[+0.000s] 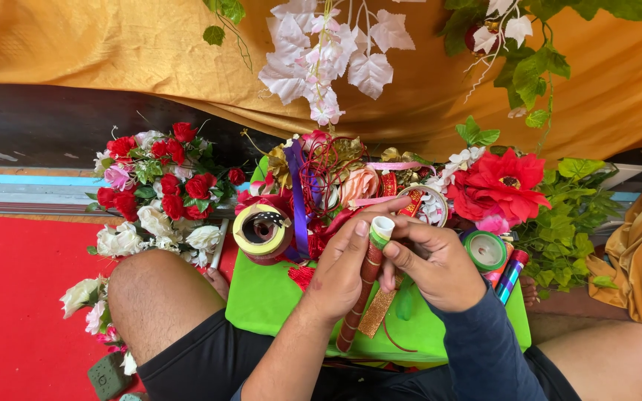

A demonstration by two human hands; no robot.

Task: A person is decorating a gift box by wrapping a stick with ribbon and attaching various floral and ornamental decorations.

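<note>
My left hand [343,267] grips a long stick wrapped in red ribbon with gold bands [357,306], held upright and slanting down toward my lap. My right hand [440,269] pinches a small roll of green tape [381,231] at the stick's top end, thumb and fingers around it. A strip of gold glitter ribbon [377,312] hangs beside the stick below my hands. Both hands meet over a bright green tray [261,301] resting on my lap.
Ribbon rolls [261,230], a green tape roll [485,250], a large red fabric flower [501,183] and a peach rose [359,183] crowd the tray's far side. A red and white artificial bouquet [163,186] lies left on the red floor [16,297]. Orange cloth [113,44] hangs behind.
</note>
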